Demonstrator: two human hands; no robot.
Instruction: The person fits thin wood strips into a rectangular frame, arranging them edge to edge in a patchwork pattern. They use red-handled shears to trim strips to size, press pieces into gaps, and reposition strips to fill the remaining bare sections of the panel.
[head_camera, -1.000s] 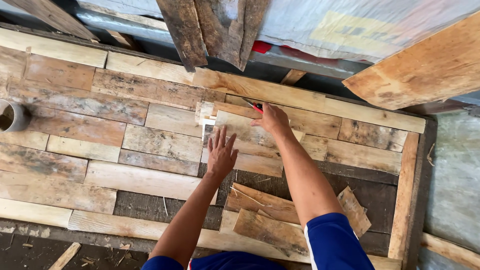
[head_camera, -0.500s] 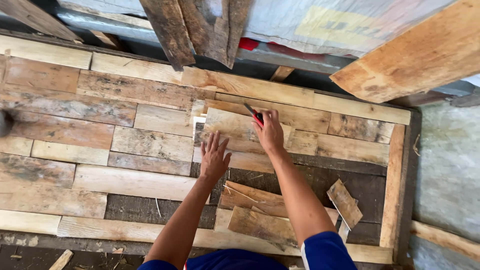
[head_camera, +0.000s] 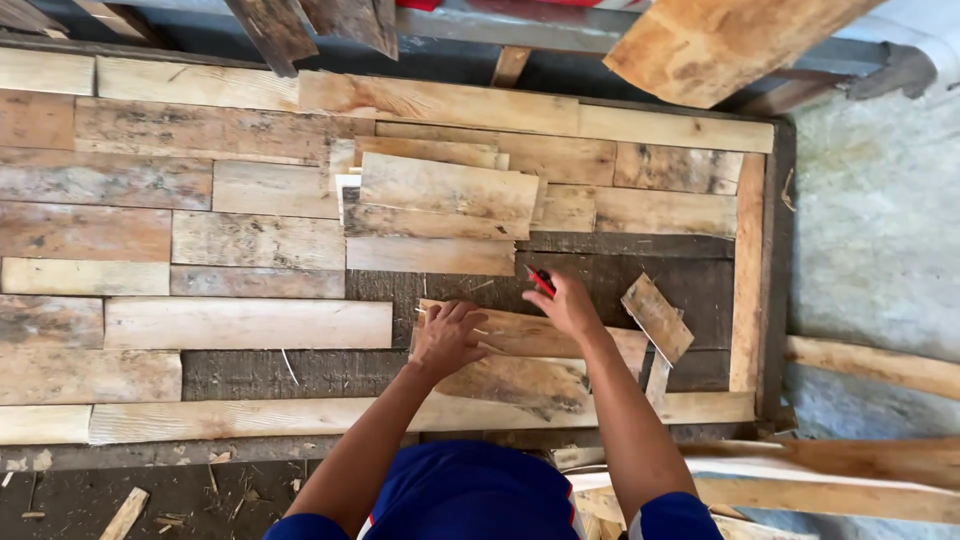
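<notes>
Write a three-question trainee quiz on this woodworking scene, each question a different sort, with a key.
1. True or false: the left hand lies flat on a loose board.
2. Multiple choice: what does the right hand hold? A) a hammer B) a red pencil C) a saw
3. Fill in: the small offcut lies to the ____ of the right hand.

Key: 1 true; 2 B; 3 right
</notes>
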